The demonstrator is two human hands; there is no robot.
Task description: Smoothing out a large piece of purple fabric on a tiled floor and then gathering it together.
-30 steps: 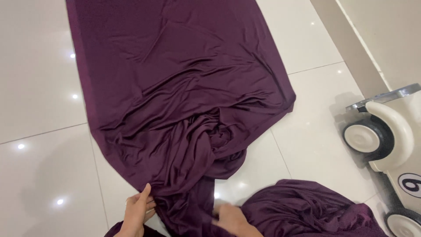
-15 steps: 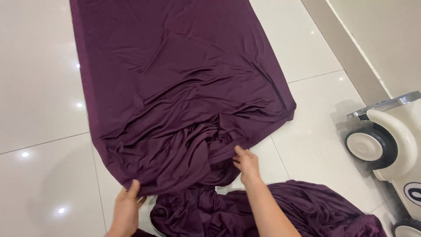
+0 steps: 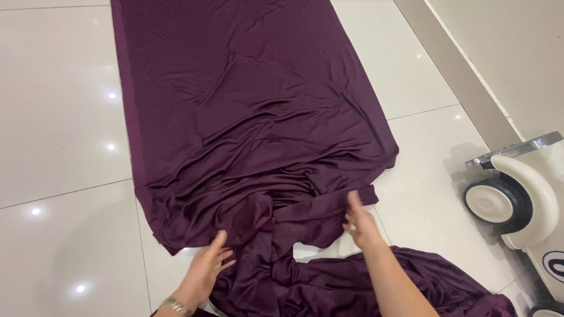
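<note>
Neither hand is closed in a grip: the left hand (image 3: 207,271) is laid flat, fingers spread, on the near edge of the dark purple cloth (image 3: 252,117), and the right hand (image 3: 359,222) is pressed open-palmed, fingers together, on a narrow folded strip of the same cloth at its near right corner. The cloth is spread lengthwise over the white tiled floor (image 3: 53,117), running away from the hands toward the top of the view. Its far part is seen lying fairly flat with only shallow creases, while the part nearest the hands is bunched into deep folds and a knot-like gather between the two hands. A further heap of the purple cloth (image 3: 411,287) is piled loosely just behind the right hand, at the bottom edge. Judged from how things lie, the far stretch has been smoothed and the near end and the heap are yet to be straightened. A metal watch band (image 3: 175,305) is worn on the left wrist. To the right of the cloth, well apart from it, a white ride-on toy car (image 3: 529,194) with a black-rimmed wheel is parked by the grey skirting strip (image 3: 452,64) and the pale wall; a round black-and-white mark is carried on its side, low at the right edge, its content not being legible. No packages or signs are seen.
</note>
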